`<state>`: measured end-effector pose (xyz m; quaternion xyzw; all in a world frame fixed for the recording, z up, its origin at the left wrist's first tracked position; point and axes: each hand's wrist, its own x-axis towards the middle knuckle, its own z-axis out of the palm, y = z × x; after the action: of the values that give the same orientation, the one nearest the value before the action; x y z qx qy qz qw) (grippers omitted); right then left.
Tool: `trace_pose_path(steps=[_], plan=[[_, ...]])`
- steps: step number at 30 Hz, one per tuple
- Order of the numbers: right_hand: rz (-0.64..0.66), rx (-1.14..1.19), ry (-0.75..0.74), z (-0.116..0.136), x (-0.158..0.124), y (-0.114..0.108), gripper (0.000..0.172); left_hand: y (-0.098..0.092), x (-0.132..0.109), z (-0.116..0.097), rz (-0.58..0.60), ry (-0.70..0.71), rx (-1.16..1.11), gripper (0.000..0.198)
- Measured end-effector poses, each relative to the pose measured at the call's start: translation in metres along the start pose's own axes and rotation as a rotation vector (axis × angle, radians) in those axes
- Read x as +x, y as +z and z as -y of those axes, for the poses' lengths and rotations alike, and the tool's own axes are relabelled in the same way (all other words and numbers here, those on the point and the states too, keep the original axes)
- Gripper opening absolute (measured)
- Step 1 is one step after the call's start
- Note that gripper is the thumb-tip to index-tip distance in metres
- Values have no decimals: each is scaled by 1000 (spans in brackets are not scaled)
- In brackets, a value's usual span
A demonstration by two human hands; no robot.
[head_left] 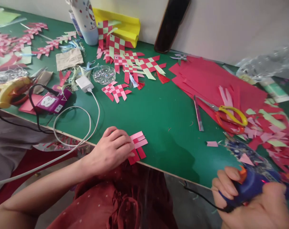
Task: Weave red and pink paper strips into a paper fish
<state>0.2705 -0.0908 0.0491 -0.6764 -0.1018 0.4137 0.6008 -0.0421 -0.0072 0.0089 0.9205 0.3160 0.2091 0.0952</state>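
Observation:
My left hand (116, 148) rests at the table's front edge with its fingers curled over a woven paper fish (139, 141). Pink and red strips of that fish stick out to the right of my fingers; the rest is hidden under the hand. At the lower right, my right hand (251, 203) is wrapped round a blue glue gun (249, 187) with an orange part, a small red light and a black cord. Its nozzle is not clearly visible. A small pink paper scrap (212, 144) lies on the table above it.
Finished checkered paper fish (117, 46) lie at the back, beside a dish of small eyes (104, 75). Scissors (227, 117), a craft knife (198, 114) and red paper sheets (213, 76) are at right. A white cable (97, 105) loops at left near a yellow glue gun (10, 92).

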Motion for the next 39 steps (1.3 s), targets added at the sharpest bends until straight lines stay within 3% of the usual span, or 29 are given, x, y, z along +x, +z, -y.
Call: trace_pose_path(steps=[3, 12, 26, 31, 39], plan=[[-26, 8, 94, -1, -1, 3, 64, 3, 7, -5, 44, -63, 25, 19], [5, 16, 126, -8, -2, 9, 67, 1, 27, -9, 269, -161, -19, 24], [118, 19, 140, -21, 8, -2, 57, -1, 35, -16, 388, -271, -71, 23], [169, 26, 154, -22, 10, -5, 55, -1, 37, -19, 386, -319, -126, 10], [159, 13, 182, -21, 11, -3, 57, -1, 35, -18, 360, -324, -174, 13]])
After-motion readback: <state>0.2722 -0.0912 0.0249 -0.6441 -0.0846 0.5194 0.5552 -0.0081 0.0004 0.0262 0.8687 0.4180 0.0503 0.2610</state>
